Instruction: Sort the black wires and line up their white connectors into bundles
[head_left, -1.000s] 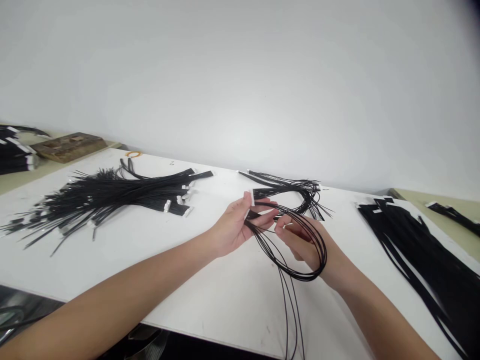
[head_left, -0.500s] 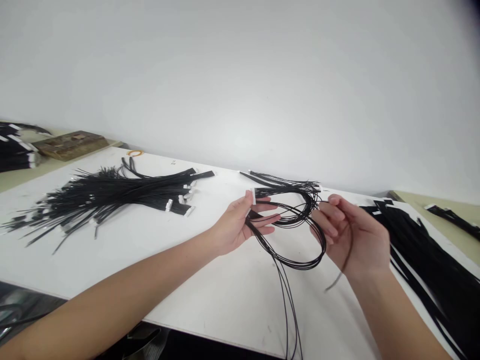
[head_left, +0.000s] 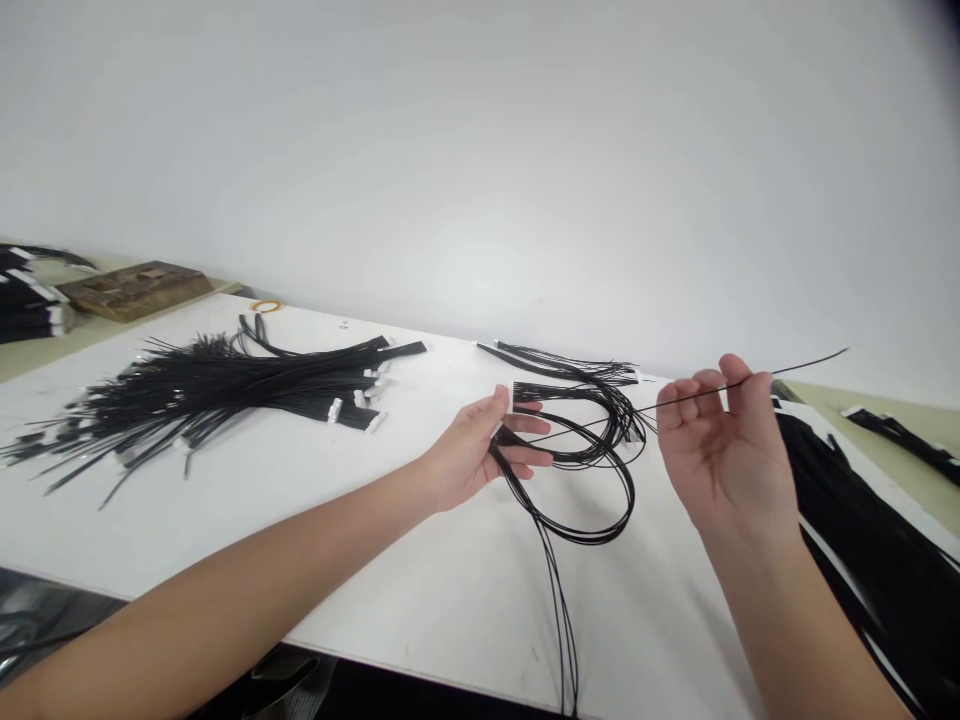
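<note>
My left hand point(head_left: 484, 445) grips the white connector point(head_left: 508, 397) end of a black wire harness point(head_left: 615, 530), thumb on top and fingers spread beneath. Its thin wires loop to the right, and several strands hang past the table's front edge. My right hand point(head_left: 724, 440) pinches a single black wire point(head_left: 810, 360) between thumb and forefinger. That wire runs taut from the loops, and its free end sticks out to the upper right. Behind the loops, more black wires with a white connector point(head_left: 639, 377) lie on the white table point(head_left: 420, 590).
A large pile of black wire harnesses point(head_left: 225, 385) with white connectors covers the table's left side. More black cables point(head_left: 862, 510) lie at the right, partly behind my right arm. A wooden block point(head_left: 135, 290) and an orange ring point(head_left: 266, 306) sit near the wall.
My right hand has moved right and slightly up, drawing one wire out straight from the loops. Its end, hanging down before, now points to the upper right. My left hand stays almost in place.
</note>
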